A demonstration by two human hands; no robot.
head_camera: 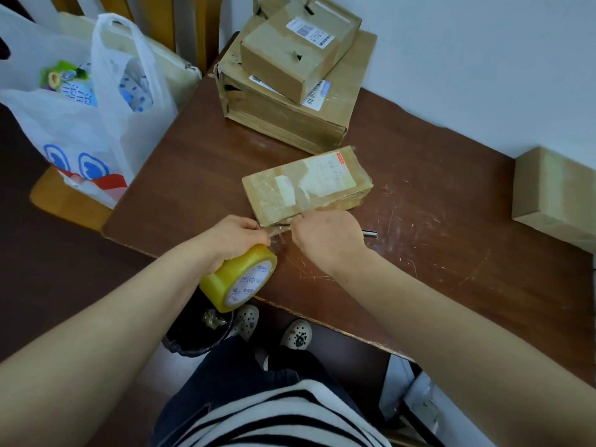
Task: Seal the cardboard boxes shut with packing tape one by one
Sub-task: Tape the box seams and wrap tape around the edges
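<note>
A flat cardboard box (306, 185) lies near the front edge of the brown counter (435, 253), its top patched with a pale label and shiny tape; its near corner sits between the two hands. The left hand (237, 235) grips a roll of packing tape (240, 279), fingers curled over the yellowish roll, which hangs tilted past the counter's edge; a short strip of tape (278, 233) runs from the roll up to the box's near corner. The right hand (325, 235) is closed round a thin dark tool (371, 234), whose tip reaches the strip just beside the box; it may be a small blade, though most of it is hidden in the hand. Further back, a small box (300, 46) rests on a large box (283, 117) against the wall; another box (554, 195) stands well apart at the counter's right end. A white plastic bag (87, 124) sits on a wooden chair (64, 201) to the left; a dark bin (196, 333) stands on the floor below the roll.
</note>
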